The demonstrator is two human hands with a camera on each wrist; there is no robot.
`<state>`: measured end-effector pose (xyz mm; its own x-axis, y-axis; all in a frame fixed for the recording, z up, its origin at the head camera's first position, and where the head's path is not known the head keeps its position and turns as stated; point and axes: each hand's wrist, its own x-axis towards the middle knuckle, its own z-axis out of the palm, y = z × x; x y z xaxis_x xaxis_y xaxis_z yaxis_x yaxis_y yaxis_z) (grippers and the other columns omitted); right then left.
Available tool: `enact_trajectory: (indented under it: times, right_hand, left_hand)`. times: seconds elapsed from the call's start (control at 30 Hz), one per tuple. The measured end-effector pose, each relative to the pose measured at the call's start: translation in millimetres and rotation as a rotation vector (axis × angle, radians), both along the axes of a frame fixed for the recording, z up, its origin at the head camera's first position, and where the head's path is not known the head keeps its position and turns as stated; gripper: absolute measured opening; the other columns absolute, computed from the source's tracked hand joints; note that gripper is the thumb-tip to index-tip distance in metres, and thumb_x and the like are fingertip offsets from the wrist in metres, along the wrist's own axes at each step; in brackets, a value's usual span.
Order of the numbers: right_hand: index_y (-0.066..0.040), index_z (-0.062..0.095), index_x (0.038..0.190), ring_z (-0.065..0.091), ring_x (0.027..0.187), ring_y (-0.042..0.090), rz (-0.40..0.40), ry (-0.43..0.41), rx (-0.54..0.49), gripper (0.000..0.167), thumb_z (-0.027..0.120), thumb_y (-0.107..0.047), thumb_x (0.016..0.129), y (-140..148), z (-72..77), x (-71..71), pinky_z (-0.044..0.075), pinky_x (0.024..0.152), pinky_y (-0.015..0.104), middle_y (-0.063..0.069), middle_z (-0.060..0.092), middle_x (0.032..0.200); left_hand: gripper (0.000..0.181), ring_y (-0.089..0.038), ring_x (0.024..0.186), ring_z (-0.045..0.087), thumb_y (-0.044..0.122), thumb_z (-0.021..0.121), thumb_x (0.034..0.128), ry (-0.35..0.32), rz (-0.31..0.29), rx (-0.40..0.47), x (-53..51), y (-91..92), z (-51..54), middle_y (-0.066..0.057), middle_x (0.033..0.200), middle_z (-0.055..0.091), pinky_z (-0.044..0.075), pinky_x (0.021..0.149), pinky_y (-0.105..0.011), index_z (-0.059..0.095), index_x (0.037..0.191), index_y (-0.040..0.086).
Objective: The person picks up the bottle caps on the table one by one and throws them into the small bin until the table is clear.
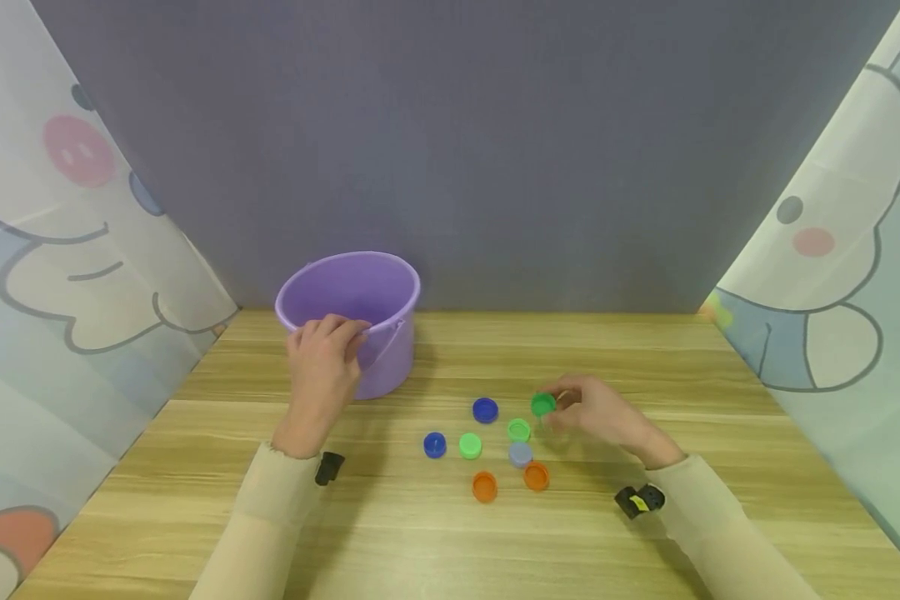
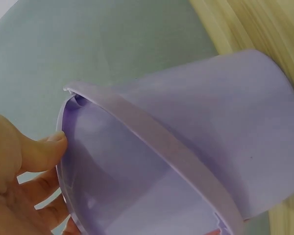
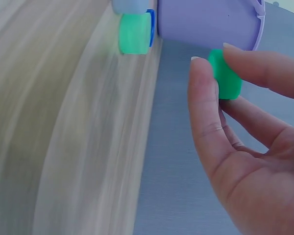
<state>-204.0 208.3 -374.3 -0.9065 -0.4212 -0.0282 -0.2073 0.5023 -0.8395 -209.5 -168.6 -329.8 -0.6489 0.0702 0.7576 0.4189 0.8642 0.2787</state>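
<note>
A purple bucket [image 1: 386,367] stands at the back left of the table. My left hand [image 1: 322,362] grips its near rim, thumb on one side and fingers on the other, as the left wrist view shows at the bucket's rim [image 2: 62,181]. Between thumb and fingers, my right hand [image 1: 596,408] pinches a dark green cap [image 1: 543,405]; the right wrist view shows this green cap [image 3: 226,76] held on edge by the right hand [image 3: 255,137]. Left of that hand lie two light green caps [image 1: 519,430] [image 1: 470,446] on the wood.
On the table [image 1: 607,550] also lie two dark blue caps [image 1: 485,410] [image 1: 435,445], a pale blue cap [image 1: 521,454] and two orange caps [image 1: 484,487] [image 1: 536,477]. A dark grey panel [image 1: 495,167] rises behind, with printed curtains at both sides.
</note>
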Motion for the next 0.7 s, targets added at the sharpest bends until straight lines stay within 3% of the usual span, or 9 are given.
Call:
enact_trajectory:
  times: [0.37,0.7]
  right_hand:
    - [0.0,0.061,0.135,0.066,0.093,0.025,-0.026,-0.014,-0.006,0.05,0.075,-0.018,0.09,-1.2,7.8,-1.3,0.056,0.078,0.039,0.01,0.069,0.107]
    - [-0.003,0.062,0.136,0.066,0.097,0.023,-0.022,0.033,0.0,0.053,0.077,-0.025,0.091,-5.9,15.2,-3.2,0.054,0.081,0.038,0.008,0.069,0.115]
  left_hand:
    - [0.018,-0.038,0.089,0.058,-0.005,0.071,0.0858,-0.029,-0.045,-0.001,4.8,2.8,2.2,-0.015,0.094,0.07,0.038,0.092,-0.057,0.076,0.101,0.002]
    - [0.02,-0.038,0.092,0.059,-0.007,0.072,0.0836,-0.036,-0.084,-0.029,6.1,8.1,3.7,-0.014,0.096,0.071,0.038,0.09,-0.057,0.076,0.1,0.002]
